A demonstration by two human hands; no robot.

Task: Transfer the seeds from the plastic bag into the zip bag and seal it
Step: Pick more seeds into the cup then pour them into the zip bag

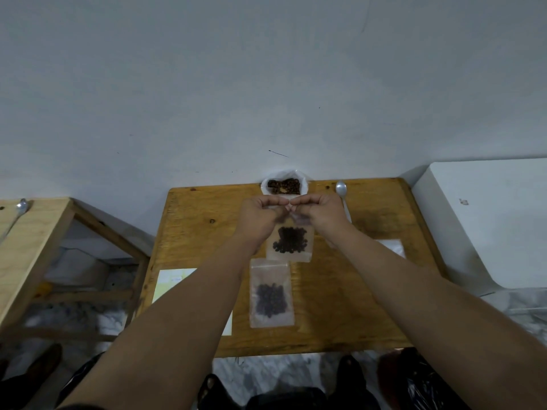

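A clear zip bag (290,245) with dark seeds in its lower half hangs above the wooden table (207,208). My left hand (260,214) and my right hand (318,211) pinch its top edge, fingertips nearly meeting at the middle. Behind the hands, against the wall, stands an open white plastic bag (283,184) holding brown seeds. A second clear zip bag (270,292) with dark seeds lies flat on the table nearer to me.
A metal spoon (342,192) lies at the back right of the table. A white sheet (171,284) lies at the left edge, clear empty bags (395,247) at the right. A white box (485,220) stands to the right, a wooden bench (32,247) to the left.
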